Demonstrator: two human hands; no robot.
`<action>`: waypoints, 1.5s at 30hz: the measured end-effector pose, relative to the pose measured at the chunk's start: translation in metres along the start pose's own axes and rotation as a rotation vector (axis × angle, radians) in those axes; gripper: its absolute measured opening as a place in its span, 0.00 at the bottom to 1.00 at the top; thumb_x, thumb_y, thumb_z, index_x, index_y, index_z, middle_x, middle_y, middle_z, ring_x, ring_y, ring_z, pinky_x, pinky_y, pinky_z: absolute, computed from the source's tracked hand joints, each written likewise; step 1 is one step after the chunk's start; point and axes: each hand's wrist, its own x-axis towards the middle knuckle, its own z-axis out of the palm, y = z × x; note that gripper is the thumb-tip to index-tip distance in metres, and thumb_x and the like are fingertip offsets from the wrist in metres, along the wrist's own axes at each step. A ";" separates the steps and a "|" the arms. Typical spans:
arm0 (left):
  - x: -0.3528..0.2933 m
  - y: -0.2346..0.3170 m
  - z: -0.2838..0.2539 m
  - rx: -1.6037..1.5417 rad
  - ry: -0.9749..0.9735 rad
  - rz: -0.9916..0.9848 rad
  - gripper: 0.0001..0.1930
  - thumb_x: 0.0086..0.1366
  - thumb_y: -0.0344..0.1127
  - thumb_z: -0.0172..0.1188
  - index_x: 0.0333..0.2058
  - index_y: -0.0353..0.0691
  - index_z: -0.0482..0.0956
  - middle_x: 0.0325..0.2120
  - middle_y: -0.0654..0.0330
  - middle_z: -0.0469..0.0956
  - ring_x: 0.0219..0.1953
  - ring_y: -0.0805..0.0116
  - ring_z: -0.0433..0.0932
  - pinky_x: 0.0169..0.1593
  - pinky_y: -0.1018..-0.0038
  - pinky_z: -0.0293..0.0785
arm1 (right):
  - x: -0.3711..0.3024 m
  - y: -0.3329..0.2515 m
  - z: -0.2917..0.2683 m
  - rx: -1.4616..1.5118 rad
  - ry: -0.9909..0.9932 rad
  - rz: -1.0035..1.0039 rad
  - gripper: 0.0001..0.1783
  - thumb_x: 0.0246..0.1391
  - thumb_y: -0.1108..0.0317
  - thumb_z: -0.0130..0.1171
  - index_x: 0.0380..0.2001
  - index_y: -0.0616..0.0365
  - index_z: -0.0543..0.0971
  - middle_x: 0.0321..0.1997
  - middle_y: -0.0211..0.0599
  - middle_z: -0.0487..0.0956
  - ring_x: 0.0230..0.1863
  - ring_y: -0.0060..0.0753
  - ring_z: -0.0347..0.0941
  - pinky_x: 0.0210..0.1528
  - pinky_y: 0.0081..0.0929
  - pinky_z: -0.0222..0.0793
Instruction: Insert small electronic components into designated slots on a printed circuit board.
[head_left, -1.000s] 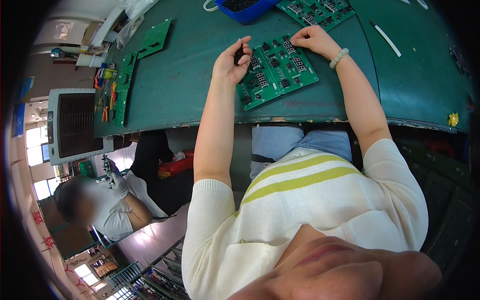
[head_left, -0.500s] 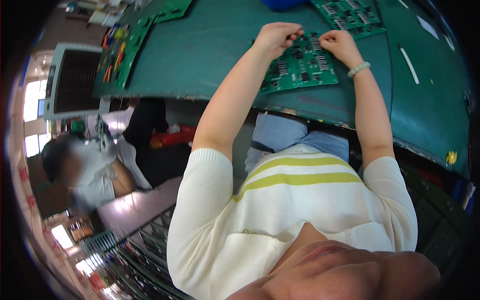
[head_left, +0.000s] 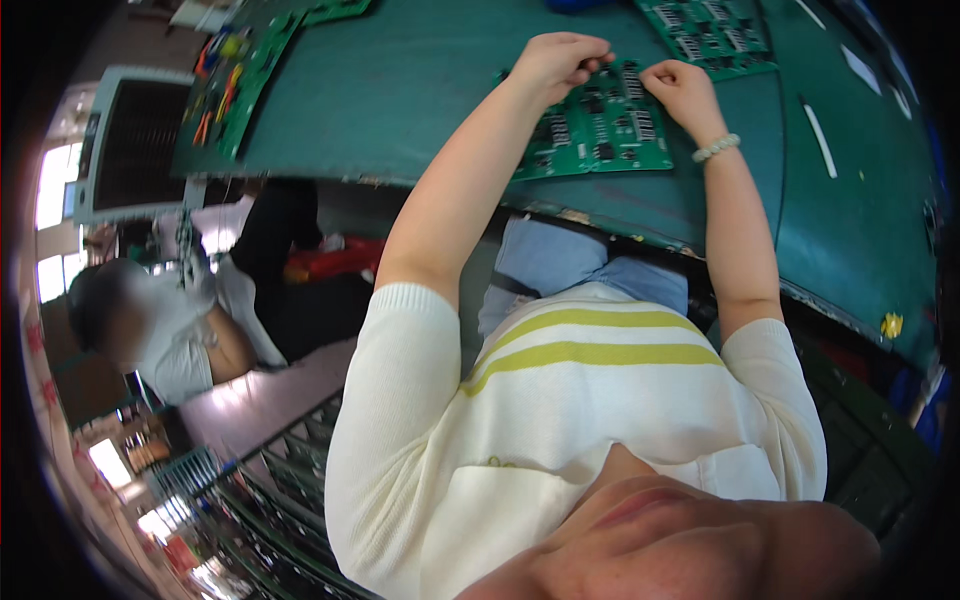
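Circuit board (head_left: 600,152) under left fingers (head_left: 592,48), near right fingers (head_left: 656,82)

On the worktop (head_left: 400,120), the circuit board (head_left: 604,152) lies beneath the left hand (head_left: 560,70) — the right hand (head_left: 688,92) at its right edge. Further boards (head_left: 706,38) lie behind, rightward; a pen (head_left: 819,138) lies right, hand tools (head_left: 203,130) far left.

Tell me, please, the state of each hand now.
Left hand: closed over the circuit board; cannot tell if holding anything.
Right hand: closed at the board's right edge; any contents hidden.
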 end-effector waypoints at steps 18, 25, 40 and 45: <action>-0.008 -0.004 0.011 1.096 0.193 0.361 0.08 0.46 0.34 0.66 0.27 0.39 0.83 0.17 0.60 0.77 0.19 0.71 0.73 0.27 0.75 0.70 | 0.008 0.000 -0.021 1.293 -0.122 0.464 0.16 0.60 0.64 0.46 0.43 0.67 0.71 0.29 0.29 0.70 0.20 0.12 0.54 0.16 0.09 0.50; -0.007 -0.003 0.013 1.152 0.176 0.328 0.08 0.46 0.34 0.65 0.27 0.39 0.83 0.19 0.58 0.78 0.22 0.67 0.76 0.30 0.73 0.73 | 0.007 0.004 -0.024 1.319 -0.151 0.476 0.17 0.60 0.61 0.45 0.42 0.66 0.73 0.25 0.24 0.64 0.20 0.12 0.54 0.17 0.09 0.49; -0.018 0.033 -0.014 -0.120 0.071 -0.029 0.16 0.59 0.29 0.42 0.43 0.22 0.67 0.21 0.60 0.64 0.19 0.74 0.59 0.18 0.81 0.53 | 0.010 0.011 -0.019 1.320 -0.137 0.433 0.17 0.55 0.72 0.51 0.46 0.69 0.69 0.39 0.42 0.75 0.29 0.18 0.64 0.27 0.10 0.62; -0.039 0.040 -0.024 -0.362 0.082 -0.103 0.10 0.63 0.29 0.48 0.40 0.28 0.67 0.24 0.58 0.66 0.23 0.75 0.62 0.18 0.84 0.54 | 0.008 0.008 -0.018 1.318 -0.206 0.374 0.14 0.56 0.70 0.52 0.43 0.67 0.70 0.39 0.41 0.75 0.28 0.17 0.64 0.25 0.09 0.61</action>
